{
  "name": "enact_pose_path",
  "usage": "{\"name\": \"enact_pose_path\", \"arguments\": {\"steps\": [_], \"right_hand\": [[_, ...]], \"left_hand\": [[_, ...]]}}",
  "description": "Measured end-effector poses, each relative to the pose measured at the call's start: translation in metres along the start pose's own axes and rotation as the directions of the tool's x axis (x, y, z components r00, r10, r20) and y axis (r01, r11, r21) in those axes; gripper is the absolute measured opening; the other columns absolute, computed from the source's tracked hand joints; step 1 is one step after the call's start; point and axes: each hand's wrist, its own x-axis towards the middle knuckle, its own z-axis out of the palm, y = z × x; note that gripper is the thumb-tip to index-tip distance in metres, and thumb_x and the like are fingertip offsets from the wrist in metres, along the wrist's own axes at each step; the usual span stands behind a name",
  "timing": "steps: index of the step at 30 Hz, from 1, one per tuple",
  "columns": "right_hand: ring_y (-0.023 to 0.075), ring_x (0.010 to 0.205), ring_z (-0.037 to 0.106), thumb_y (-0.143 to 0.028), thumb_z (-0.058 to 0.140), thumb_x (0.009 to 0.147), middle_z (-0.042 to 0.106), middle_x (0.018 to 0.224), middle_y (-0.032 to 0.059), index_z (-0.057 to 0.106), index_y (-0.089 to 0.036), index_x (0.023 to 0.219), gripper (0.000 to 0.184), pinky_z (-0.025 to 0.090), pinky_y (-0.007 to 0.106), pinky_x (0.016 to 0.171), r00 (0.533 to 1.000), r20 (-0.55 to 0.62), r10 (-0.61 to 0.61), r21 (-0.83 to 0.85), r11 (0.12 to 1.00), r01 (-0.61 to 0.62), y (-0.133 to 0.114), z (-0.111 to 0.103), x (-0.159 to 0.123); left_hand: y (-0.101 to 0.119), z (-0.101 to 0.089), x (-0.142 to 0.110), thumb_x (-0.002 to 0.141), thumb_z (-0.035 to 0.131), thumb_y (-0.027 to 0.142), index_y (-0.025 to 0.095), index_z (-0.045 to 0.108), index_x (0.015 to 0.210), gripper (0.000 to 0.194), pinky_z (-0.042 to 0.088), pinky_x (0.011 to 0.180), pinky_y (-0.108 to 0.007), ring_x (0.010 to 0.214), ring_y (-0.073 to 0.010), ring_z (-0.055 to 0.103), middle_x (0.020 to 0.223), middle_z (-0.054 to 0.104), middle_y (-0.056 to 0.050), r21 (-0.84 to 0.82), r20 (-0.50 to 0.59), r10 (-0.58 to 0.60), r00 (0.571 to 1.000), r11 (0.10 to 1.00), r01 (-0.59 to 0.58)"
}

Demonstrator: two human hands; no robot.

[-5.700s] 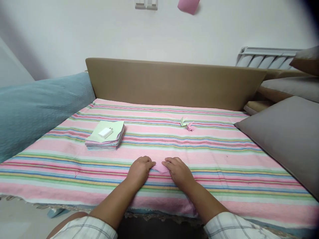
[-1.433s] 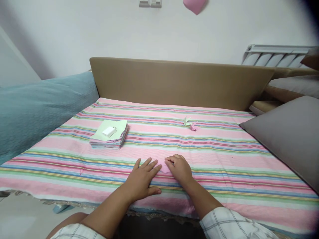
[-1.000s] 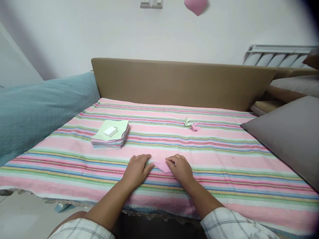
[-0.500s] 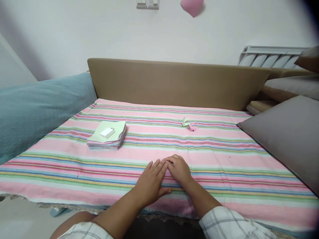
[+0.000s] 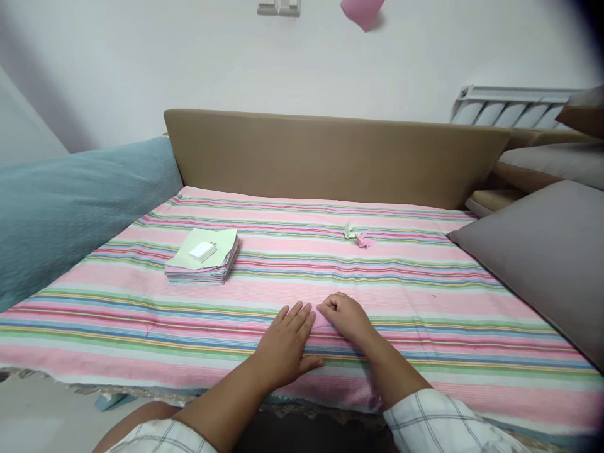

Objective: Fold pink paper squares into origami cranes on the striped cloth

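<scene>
A small piece of pink paper lies on the striped cloth between my hands, mostly covered, so its full shape is hidden. My left hand rests flat on the paper's left side, fingers stretched out and thumb apart. Curled in, my right hand has thumb and fingertips pressed together at the paper's upper right edge. Farther back are two folded paper cranes, a pale green crane and a pink crane. To the left, a stack of coloured paper carries a white charger plug.
The pink striped cloth covers the seat. A brown backrest runs along the back. A blue-covered armrest borders the left, grey cushions the right. A radiator is on the wall.
My right hand has slid a little to the right, away from my left fingertips, uncovering part of the pink paper. The left hand stays in place.
</scene>
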Motion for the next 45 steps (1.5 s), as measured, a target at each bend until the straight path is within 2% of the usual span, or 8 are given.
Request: {"name": "enact_pose_path", "arguments": {"steps": [8, 16, 25, 33, 41, 45], "right_hand": [[0.0141, 0.071, 0.052, -0.034, 0.052, 0.08, 0.058, 0.073, 0.0015, 0.057, -0.019, 0.063, 0.023, 0.034, 0.023, 0.062, 1.0, 0.002, -0.016, -0.027, 1.0, 0.016, 0.002, -0.001, 0.0], [0.0124, 0.06, 0.048, -0.048, 0.042, 0.084, 0.052, 0.064, -0.0007, 0.048, -0.018, 0.053, 0.043, 0.032, 0.024, 0.056, 0.999, 0.042, -0.022, 0.008, 1.0, 0.021, 0.012, -0.012, -0.005], [0.0132, 0.065, 0.05, -0.041, 0.047, 0.081, 0.056, 0.07, 0.0007, 0.052, -0.018, 0.057, 0.033, 0.034, 0.024, 0.059, 0.999, 0.046, -0.025, -0.036, 0.999, 0.027, 0.014, -0.01, -0.005], [0.0129, 0.064, 0.051, -0.046, 0.054, 0.076, 0.056, 0.069, -0.0002, 0.053, -0.019, 0.058, 0.033, 0.035, 0.023, 0.057, 0.996, 0.089, -0.027, -0.002, 1.0, 0.028, 0.015, -0.017, -0.01], [0.0141, 0.069, 0.052, -0.038, 0.048, 0.08, 0.059, 0.073, 0.0015, 0.054, -0.018, 0.059, 0.029, 0.037, 0.024, 0.062, 0.994, 0.104, -0.026, 0.013, 1.0, 0.025, 0.015, -0.016, -0.008], [0.0134, 0.068, 0.052, -0.035, 0.046, 0.082, 0.059, 0.075, 0.0025, 0.054, -0.018, 0.06, 0.029, 0.036, 0.024, 0.064, 0.995, 0.098, -0.012, -0.038, 0.999, 0.016, 0.011, -0.016, -0.008]], "left_hand": [[0.0, 0.0, 0.0, 0.078, 0.036, 0.069, 0.012, 0.032, 0.136, 0.081, 0.022, 0.106, -0.048, 0.133, -0.0311, 0.023, 0.144, 0.03, -0.014, 0.008, -0.028, 0.015, 0.999, 1.0, -0.014], [0.0, 0.001, 0.0, 0.08, 0.033, 0.068, 0.012, 0.03, 0.138, 0.08, 0.021, 0.107, -0.048, 0.134, -0.0306, 0.021, 0.145, 0.028, -0.013, 0.024, -0.026, 0.022, 0.999, 0.999, -0.021], [0.001, 0.001, 0.0, 0.079, 0.034, 0.068, 0.013, 0.03, 0.137, 0.08, 0.022, 0.106, -0.048, 0.133, -0.0311, 0.022, 0.145, 0.028, -0.013, 0.03, -0.025, 0.02, 0.999, 0.999, -0.02], [0.001, 0.002, 0.0, 0.079, 0.038, 0.067, 0.014, 0.029, 0.138, 0.08, 0.022, 0.106, -0.049, 0.134, -0.0305, 0.022, 0.145, 0.028, -0.013, 0.018, -0.039, 0.024, 0.999, 1.0, -0.024], [0.0, 0.0, -0.001, 0.079, 0.037, 0.067, 0.015, 0.03, 0.138, 0.078, 0.022, 0.106, -0.048, 0.134, -0.0299, 0.022, 0.144, 0.029, -0.013, 0.009, -0.043, 0.029, 0.999, 1.0, -0.029], [0.0, 0.0, -0.001, 0.079, 0.038, 0.066, 0.015, 0.03, 0.138, 0.078, 0.022, 0.106, -0.048, 0.134, -0.0301, 0.021, 0.145, 0.028, -0.012, 0.014, -0.046, 0.03, 0.999, 0.999, -0.029]]}}
